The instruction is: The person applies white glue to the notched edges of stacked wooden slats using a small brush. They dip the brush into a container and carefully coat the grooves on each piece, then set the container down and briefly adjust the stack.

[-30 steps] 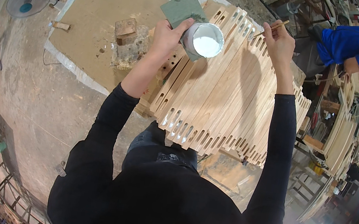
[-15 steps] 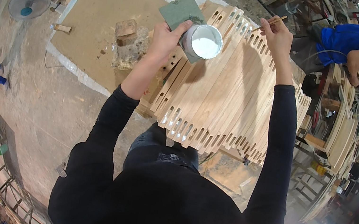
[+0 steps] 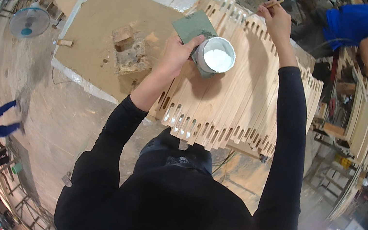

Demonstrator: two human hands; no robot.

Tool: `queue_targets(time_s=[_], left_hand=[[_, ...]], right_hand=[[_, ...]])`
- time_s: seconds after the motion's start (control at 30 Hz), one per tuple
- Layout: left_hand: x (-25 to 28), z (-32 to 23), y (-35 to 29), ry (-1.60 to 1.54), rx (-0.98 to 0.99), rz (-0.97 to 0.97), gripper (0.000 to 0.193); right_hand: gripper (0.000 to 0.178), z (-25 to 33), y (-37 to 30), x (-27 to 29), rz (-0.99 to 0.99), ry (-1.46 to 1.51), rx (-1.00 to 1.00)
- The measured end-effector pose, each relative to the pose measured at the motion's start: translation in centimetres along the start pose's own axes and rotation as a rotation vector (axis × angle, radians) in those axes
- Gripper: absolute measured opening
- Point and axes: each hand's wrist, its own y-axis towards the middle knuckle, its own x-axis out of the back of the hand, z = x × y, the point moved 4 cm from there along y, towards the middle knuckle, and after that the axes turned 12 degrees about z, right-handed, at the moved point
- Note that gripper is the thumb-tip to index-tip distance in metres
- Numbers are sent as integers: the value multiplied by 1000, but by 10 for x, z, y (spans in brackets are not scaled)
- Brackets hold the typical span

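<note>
I have my left hand (image 3: 178, 56) clamped on a flat green sheet (image 3: 192, 27), thumb on top and the other fingers mostly hidden under it. The sheet looks stiff, with straight edges and dark smudges near the thumb. On it is a round white tub (image 3: 203, 55), open at the top, with smooth, thick white stuff (image 3: 219, 61) inside. The tub is over the left part of the wood, just beside my thumb.

My right hand (image 3: 275, 20) is farther off and to the right, its fingers pinched together on a thin wooden stick (image 3: 276, 4). The low end points left at the far ends of the wood strips (image 3: 243, 86). I can't tell if it touches them.

The strips are long, pale and flat, lying side by side. Both ends have long holes with round corners, and some on the left are shiny white.

To the left, a rough, crusty block (image 3: 131, 62) sits on a dusty brown board (image 3: 98, 16). At the far right, a person in a blue shirt (image 3: 357, 25) bends over more wood.
</note>
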Motion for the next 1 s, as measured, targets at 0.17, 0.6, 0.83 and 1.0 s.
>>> queue_targets(time_s=[0.17, 0.6, 0.83, 1.0], left_hand=[[-38, 17, 3, 11, 91, 112, 28], [-183, 70, 36, 91, 319, 389, 33], [-174, 66, 24, 278, 53, 328, 36], [-118, 20, -8, 899, -409, 147, 45]], right_hand=[[23, -21, -42, 53, -105, 434, -98], [34, -91, -284, 108, -420, 1102, -848], [40, -105, -297, 67, -340, 1268, -899], [51, -115, -309, 62, -206, 1254, -966]])
